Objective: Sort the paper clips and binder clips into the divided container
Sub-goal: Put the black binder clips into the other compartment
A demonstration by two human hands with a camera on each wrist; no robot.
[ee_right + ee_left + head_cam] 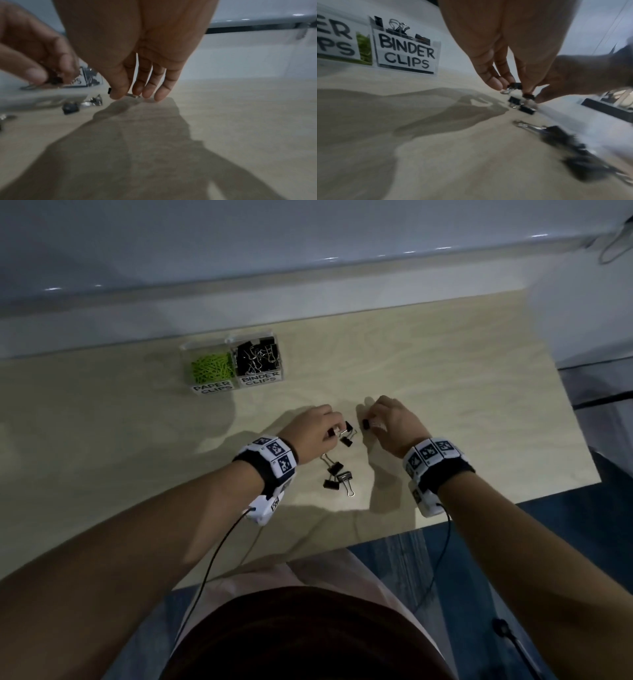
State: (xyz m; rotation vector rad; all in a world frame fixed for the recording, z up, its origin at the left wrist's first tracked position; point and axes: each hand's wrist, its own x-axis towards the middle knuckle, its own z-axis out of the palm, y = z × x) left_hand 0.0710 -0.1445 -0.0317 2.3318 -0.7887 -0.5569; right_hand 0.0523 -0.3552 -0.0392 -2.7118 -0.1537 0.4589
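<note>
Fingers [496,82] of left hand [313,431] pinch a black binder clip [515,85] just above the table [445,364]; right hand [394,424] pinches another [109,91]. More lie loose [337,474], near the divided container [233,364]. Judged light, stiff, slick steel; grip the wire handles.

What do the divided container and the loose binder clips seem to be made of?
Divided container: likely clear hard plastic; the green paper clips show through its glossy walls.
Loose binder clips: probably metal, with matte black bodies and shiny silver wire handles that catch the light.
Table: pale wood look, matte, faint grain; possibly laminate.
</note>
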